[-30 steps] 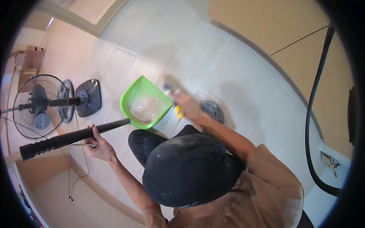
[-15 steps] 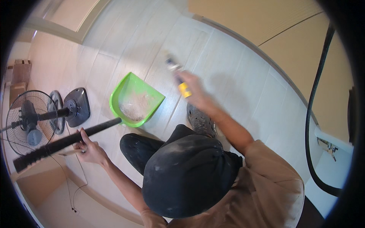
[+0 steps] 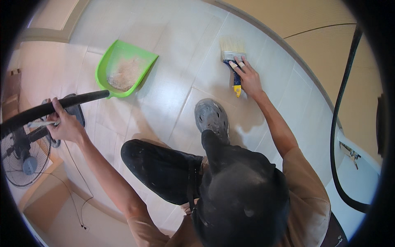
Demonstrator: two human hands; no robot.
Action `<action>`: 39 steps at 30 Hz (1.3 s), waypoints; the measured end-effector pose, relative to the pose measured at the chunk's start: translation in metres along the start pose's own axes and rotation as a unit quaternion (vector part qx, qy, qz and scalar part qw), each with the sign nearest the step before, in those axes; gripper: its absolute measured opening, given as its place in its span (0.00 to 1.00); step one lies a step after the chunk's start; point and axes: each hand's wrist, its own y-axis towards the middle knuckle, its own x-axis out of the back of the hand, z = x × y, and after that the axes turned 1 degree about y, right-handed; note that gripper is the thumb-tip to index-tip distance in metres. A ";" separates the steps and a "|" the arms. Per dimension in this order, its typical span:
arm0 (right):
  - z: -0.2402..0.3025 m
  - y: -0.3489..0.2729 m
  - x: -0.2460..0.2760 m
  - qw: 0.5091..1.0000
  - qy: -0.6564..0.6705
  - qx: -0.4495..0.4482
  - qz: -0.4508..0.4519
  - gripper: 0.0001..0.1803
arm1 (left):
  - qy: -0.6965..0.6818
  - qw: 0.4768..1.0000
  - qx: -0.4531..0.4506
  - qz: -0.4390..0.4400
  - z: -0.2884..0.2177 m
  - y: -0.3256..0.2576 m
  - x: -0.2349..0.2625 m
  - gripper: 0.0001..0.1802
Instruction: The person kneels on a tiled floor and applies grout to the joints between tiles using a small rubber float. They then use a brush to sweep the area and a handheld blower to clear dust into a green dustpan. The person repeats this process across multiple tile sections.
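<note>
There is one person [image 3: 310,206] here, and two bare hands are seen: one left hand [image 3: 68,126] and one right hand [image 3: 249,81]. I count one wide paintbrush [image 3: 231,55], one green dustpan [image 3: 101,70] with one black handle [image 3: 80,99], and one heap of dust [image 3: 124,75] in this dustpan. The pale thin stick [image 3: 38,123] is also one. Of shoes, one grey clog [image 3: 211,115] is visible. There is one fan [image 3: 29,165], one black cap [image 3: 242,197] and one thick black cable [image 3: 336,111]. The brown sleeves [image 3: 302,175] are two. The thin cords [image 3: 84,227] I cannot count surely.

The left hand [image 3: 68,126] gripped the long black tubular handle [image 3: 84,98] of a lime-green plastic dustpan [image 3: 103,68] while the right hand [image 3: 249,79] held a wide, pale-bristled brush [image 3: 233,55].
</note>
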 end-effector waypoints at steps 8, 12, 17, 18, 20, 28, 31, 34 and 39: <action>0.026 -0.003 0.035 0.995 -0.013 -0.086 -0.048 0.28 | 0.079 0.987 0.124 0.058 -0.042 -0.104 0.045 0.20; 0.113 -0.002 0.047 0.886 0.418 -0.200 -0.004 0.15 | 0.067 0.849 0.387 0.354 -0.062 -0.256 0.010 0.18; 0.156 -0.012 0.055 0.776 0.544 -0.276 0.158 0.16 | -0.031 0.762 0.362 0.536 -0.107 -0.349 -0.038 0.36; 0.148 -0.022 0.038 0.797 0.512 -0.285 0.148 0.18 | 0.027 0.730 0.394 0.557 -0.123 -0.355 -0.047 0.41; 0.135 -0.021 0.028 0.842 0.448 -0.270 0.129 0.20 | -0.006 0.773 0.368 0.516 -0.123 -0.391 -0.054 0.42; 0.125 -0.017 -0.020 0.876 0.405 -0.238 0.104 0.19 | -0.098 0.784 0.403 0.462 -0.097 -0.439 -0.077 0.50; 0.140 -0.004 -0.012 0.898 0.355 -0.214 0.145 0.20 | -0.083 0.782 0.426 0.448 -0.092 -0.443 -0.073 0.52; 0.140 0.001 -0.016 0.925 0.272 -0.206 0.165 0.22 | -0.097 0.770 0.461 0.431 -0.093 -0.433 -0.074 0.52; 0.146 0.008 -0.015 0.928 0.220 -0.232 0.191 0.25 | -0.109 0.747 0.500 0.426 -0.094 -0.424 -0.072 0.49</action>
